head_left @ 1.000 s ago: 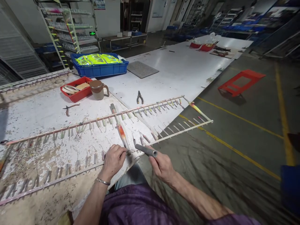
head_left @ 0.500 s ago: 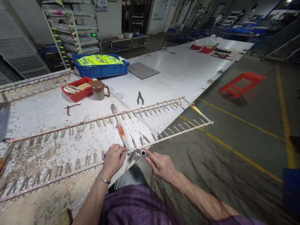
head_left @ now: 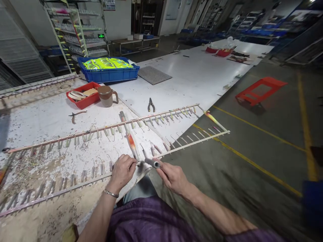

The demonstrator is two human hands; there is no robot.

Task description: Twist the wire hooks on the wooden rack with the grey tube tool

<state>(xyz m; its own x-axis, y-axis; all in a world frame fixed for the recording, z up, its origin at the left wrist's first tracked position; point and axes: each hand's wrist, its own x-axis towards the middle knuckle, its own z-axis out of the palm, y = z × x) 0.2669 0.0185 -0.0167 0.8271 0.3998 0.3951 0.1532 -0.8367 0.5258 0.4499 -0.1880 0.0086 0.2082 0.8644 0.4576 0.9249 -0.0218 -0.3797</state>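
A long ladder-like frame (head_left: 191, 144) lies across the table and reaches past its edge, with rows of small grey tubes and wire hooks along both rails. My left hand (head_left: 123, 170) is closed on the near rail, beside the red-orange crosspiece (head_left: 131, 141); its fingers pinch something thin at the rail. In my right hand (head_left: 173, 176), closed fingers hold a grey metal tube (head_left: 152, 163), its open end toward me and its far end near the rail by a hook. Black-handled pliers (head_left: 151, 105) lie beyond the frame.
On the table (head_left: 196, 74) stand a brown mug (head_left: 106, 96), a red tray (head_left: 85, 97) and a blue crate (head_left: 108, 74) of yellow-green pieces. Red-handled cutters (head_left: 75, 116) lie at the left. A red stool (head_left: 261, 90) stands on the floor at the right.
The metal tube has tilted, so more of its side shows and its open end has shifted slightly right. My right hand has moved a little right; my left hand stays put.
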